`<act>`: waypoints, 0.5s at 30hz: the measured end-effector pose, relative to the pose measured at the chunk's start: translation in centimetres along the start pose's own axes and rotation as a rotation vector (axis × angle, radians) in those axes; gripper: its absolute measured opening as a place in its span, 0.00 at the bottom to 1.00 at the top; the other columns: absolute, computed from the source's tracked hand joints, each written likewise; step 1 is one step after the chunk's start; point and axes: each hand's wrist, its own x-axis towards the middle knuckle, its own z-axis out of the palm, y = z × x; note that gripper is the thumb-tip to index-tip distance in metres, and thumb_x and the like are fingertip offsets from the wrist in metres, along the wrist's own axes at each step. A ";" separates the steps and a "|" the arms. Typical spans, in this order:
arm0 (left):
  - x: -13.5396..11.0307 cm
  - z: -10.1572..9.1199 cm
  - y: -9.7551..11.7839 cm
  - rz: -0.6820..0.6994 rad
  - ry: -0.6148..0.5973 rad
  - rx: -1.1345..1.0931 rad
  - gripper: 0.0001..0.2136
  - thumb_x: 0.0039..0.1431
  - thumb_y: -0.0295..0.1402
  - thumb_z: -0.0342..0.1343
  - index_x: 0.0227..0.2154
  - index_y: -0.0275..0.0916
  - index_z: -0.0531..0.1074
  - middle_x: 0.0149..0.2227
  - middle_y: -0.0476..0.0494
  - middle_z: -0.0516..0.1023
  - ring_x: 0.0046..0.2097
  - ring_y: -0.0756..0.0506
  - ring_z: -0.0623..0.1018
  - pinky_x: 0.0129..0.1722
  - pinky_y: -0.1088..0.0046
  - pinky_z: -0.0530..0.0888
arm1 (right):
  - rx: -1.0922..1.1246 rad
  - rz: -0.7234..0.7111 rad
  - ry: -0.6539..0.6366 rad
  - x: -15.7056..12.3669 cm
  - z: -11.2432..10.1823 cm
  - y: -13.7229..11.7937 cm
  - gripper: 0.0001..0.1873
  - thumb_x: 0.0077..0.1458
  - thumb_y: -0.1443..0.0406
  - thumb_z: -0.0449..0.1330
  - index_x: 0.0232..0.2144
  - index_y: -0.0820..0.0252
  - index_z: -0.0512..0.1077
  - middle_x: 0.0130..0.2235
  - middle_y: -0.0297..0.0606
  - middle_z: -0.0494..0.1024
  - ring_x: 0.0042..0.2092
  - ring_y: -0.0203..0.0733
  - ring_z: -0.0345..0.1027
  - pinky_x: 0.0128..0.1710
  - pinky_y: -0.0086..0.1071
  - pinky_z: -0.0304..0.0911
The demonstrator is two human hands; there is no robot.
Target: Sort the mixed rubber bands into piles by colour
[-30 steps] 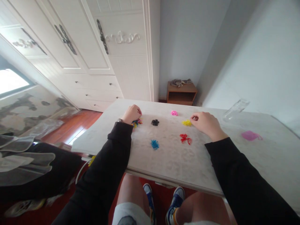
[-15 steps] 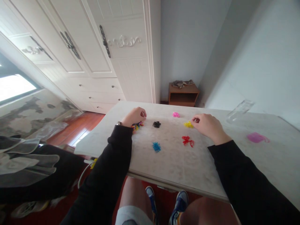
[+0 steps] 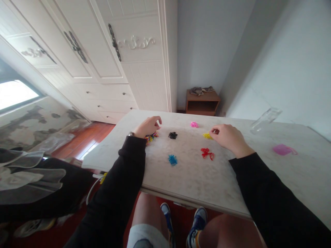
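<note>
My left hand [image 3: 149, 127] is over a mixed pile of coloured rubber bands [image 3: 152, 137], its thumb and index finger apart, the other fingers curled. My right hand [image 3: 227, 137] is closed in a pinch at the edge of the yellow rubber bands [image 3: 207, 136]; whatever its fingertips hold is too small to make out. Between the hands lie black rubber bands [image 3: 173, 135] and, farther back, pink rubber bands [image 3: 194, 124]. Nearer to me are blue rubber bands [image 3: 172, 159] and red rubber bands [image 3: 207, 154], some of the red ones showing as loops.
On the right of the pale table [image 3: 191, 186] lie a clear glass or plastic container [image 3: 265, 120] and a flat pink item [image 3: 283, 149]. A wooden nightstand [image 3: 203, 103] and a white wardrobe [image 3: 144, 75] stand behind. Dark clothing [image 3: 64, 193] is heaped at the left.
My left thumb and index finger have parted over the mixed pile. My right hand stays at the yellow bands, almost unmoved. The view has tilted very slightly.
</note>
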 end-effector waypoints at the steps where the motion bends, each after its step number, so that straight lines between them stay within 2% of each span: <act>1: 0.0 -0.1 0.0 -0.002 -0.008 -0.010 0.09 0.51 0.25 0.58 0.36 0.40 0.74 0.26 0.50 0.80 0.27 0.49 0.77 0.31 0.75 0.69 | -0.001 0.003 -0.005 0.0 0.0 -0.1 0.12 0.57 0.58 0.59 0.33 0.51 0.83 0.36 0.39 0.84 0.36 0.47 0.76 0.33 0.35 0.62; 7: 0.1 -0.2 -0.3 -0.022 -0.094 -0.009 0.14 0.42 0.22 0.59 0.35 0.40 0.74 0.28 0.50 0.82 0.30 0.47 0.80 0.31 0.75 0.70 | -0.005 0.002 -0.018 -0.1 -0.2 -0.3 0.12 0.57 0.58 0.59 0.33 0.52 0.83 0.35 0.40 0.84 0.35 0.47 0.76 0.33 0.35 0.62; 12: 0.1 0.1 -0.4 -0.014 -0.100 0.045 0.12 0.45 0.22 0.56 0.35 0.40 0.74 0.28 0.50 0.82 0.29 0.48 0.79 0.31 0.75 0.70 | 0.005 0.000 -0.019 -0.1 -0.1 -0.3 0.12 0.58 0.57 0.60 0.34 0.52 0.83 0.36 0.40 0.84 0.36 0.49 0.77 0.34 0.36 0.62; 15: 0.0 0.1 -0.3 -0.004 -0.051 0.042 0.13 0.49 0.22 0.55 0.37 0.41 0.73 0.28 0.50 0.79 0.27 0.50 0.76 0.30 0.75 0.68 | 0.014 0.000 -0.022 -0.1 -0.1 -0.4 0.11 0.57 0.58 0.60 0.33 0.52 0.83 0.36 0.40 0.84 0.37 0.49 0.77 0.34 0.36 0.63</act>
